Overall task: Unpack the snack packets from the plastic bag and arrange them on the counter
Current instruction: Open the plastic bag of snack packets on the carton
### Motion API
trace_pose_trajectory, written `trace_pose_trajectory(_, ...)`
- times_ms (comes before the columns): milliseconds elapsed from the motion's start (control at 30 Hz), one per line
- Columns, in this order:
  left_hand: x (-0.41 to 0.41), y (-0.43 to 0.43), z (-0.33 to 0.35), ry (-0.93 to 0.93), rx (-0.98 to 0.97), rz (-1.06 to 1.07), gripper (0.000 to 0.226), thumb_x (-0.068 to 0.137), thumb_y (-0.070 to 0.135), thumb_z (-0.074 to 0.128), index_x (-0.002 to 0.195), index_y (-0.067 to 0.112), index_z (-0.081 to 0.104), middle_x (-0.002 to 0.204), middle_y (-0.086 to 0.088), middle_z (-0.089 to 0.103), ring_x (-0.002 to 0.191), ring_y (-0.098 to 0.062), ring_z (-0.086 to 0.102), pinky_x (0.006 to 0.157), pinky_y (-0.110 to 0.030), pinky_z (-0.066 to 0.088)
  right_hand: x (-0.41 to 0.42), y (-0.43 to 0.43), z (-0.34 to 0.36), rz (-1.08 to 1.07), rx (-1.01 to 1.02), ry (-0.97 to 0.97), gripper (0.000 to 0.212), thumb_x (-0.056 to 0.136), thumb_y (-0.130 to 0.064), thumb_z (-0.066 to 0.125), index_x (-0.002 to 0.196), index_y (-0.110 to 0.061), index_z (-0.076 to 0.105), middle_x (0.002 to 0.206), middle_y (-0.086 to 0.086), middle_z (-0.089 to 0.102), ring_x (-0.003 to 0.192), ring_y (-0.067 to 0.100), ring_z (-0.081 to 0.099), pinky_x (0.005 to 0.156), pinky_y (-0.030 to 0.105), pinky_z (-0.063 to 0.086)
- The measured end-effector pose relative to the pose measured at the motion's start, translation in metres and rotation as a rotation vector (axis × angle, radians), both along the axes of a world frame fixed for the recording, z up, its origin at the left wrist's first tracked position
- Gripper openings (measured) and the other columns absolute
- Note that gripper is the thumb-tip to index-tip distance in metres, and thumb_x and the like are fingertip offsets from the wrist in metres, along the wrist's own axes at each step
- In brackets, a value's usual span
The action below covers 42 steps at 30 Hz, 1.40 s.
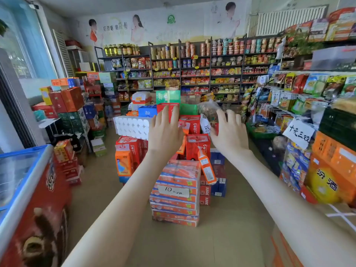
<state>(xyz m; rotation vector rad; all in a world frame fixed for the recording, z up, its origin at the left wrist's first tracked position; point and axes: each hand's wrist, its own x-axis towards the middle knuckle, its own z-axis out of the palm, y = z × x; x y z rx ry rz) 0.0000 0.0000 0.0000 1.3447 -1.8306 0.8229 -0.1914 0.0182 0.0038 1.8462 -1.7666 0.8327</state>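
Note:
Both my arms stretch forward over the shop floor. My left hand (166, 130) is raised with straight fingers and holds nothing. My right hand (229, 130) is likewise spread, palm forward, and empty. Beyond the right hand a clear plastic bag of snack packets (209, 110) sits on top of the stacked red cartons (197, 145). A white packet (205, 125) leans just left of my right hand. Whether either hand touches anything I cannot tell. An orange-and-white packet (207, 168) hangs against the stack below.
A pile of orange tissue packs (176, 193) with a handwritten price tag stands mid-floor. A red and blue chest freezer (28, 189) is at left, hanging snack racks (300, 97) and orange boxes (331, 170) at right, stocked shelves (192, 68) behind.

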Motion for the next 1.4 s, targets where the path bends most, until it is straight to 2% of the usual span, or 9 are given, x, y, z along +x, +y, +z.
trace_pose_trajectory(100,-0.006,-0.064,-0.015,-0.011,0.054,-0.003,0.05,0.081,0.018,0.07,0.125,-0.003,0.055,0.118,-0.026,0.06,0.094,-0.042,0.063,0.075,-0.047,0.053,-0.014,-0.067,-0.015,0.003,-0.003,-0.038,0.049,0.096,-0.031,0.051,0.138,-0.009,0.038,0.135,0.014,0.043,0.122,0.032,0.041,0.091,0.042,0.043)
trace_pose_trajectory(233,-0.025,-0.163,-0.025,-0.048,0.117,-0.041,0.049,0.084,0.019,0.065,0.127,-0.002,0.053,0.122,-0.024,0.058,0.102,-0.042,0.061,0.081,-0.047,0.052,-0.032,-0.169,-0.026,0.016,0.034,-0.04,0.047,0.095,-0.029,0.053,0.135,-0.008,0.042,0.13,0.013,0.047,0.118,0.03,0.044,0.085,0.037,0.045)
trace_pose_trajectory(333,-0.05,-0.243,-0.015,-0.091,0.113,-0.081,0.049,0.077,0.016,0.072,0.12,-0.003,0.058,0.116,-0.025,0.062,0.096,-0.042,0.064,0.076,-0.046,0.054,-0.055,-0.241,-0.022,-0.006,0.059,-0.04,0.048,0.094,-0.029,0.053,0.136,-0.009,0.041,0.128,0.012,0.049,0.115,0.029,0.045,0.083,0.036,0.045)
trace_pose_trajectory(567,-0.153,-0.43,-0.019,-0.053,0.165,-0.192,0.054,0.081,0.02,0.069,0.127,-0.002,0.053,0.125,-0.026,0.057,0.109,-0.043,0.059,0.087,-0.05,0.05,-0.165,-0.4,-0.027,-0.134,0.101,-0.051,0.051,0.097,-0.032,0.048,0.141,-0.011,0.035,0.135,0.013,0.044,0.123,0.031,0.04,0.094,0.041,0.042)
trace_pose_trajectory(733,-0.229,-0.557,-0.038,-0.037,0.175,-0.215,0.054,0.08,0.019,0.069,0.127,-0.003,0.053,0.121,-0.026,0.058,0.102,-0.044,0.061,0.08,-0.048,0.053,-0.252,-0.517,-0.031,-0.185,0.109,-0.061,0.052,0.097,-0.032,0.047,0.142,-0.012,0.033,0.137,0.015,0.041,0.124,0.032,0.037,0.094,0.042,0.041)
trace_pose_trajectory(1000,-0.298,-0.752,-0.041,-0.045,0.195,-0.157,0.057,0.07,0.018,0.08,0.119,-0.002,0.059,0.114,-0.026,0.062,0.094,-0.042,0.065,0.074,-0.046,0.055,-0.324,-0.732,-0.027,-0.096,0.151,-0.04,0.053,0.096,-0.034,0.047,0.143,-0.012,0.032,0.139,0.012,0.04,0.128,0.031,0.036,0.097,0.042,0.041)
trace_pose_trajectory(1267,-0.371,-0.927,-0.059,-0.013,0.212,-0.154,0.054,0.076,0.021,0.073,0.121,-0.003,0.057,0.116,-0.026,0.061,0.095,-0.041,0.063,0.076,-0.044,0.054,-0.378,-0.911,-0.047,-0.028,0.144,-0.015,0.052,0.096,-0.031,0.049,0.142,-0.013,0.034,0.134,0.011,0.045,0.12,0.029,0.041,0.094,0.038,0.041)
trace_pose_trajectory(1400,-0.435,-1.017,-0.06,-0.016,0.253,-0.138,0.054,0.077,0.024,0.071,0.122,-0.001,0.056,0.118,-0.025,0.06,0.097,-0.04,0.062,0.077,-0.043,0.053,-0.433,-0.999,-0.047,-0.025,0.151,-0.015,0.053,0.095,-0.032,0.05,0.142,-0.012,0.034,0.136,0.011,0.044,0.122,0.029,0.041,0.092,0.038,0.042)
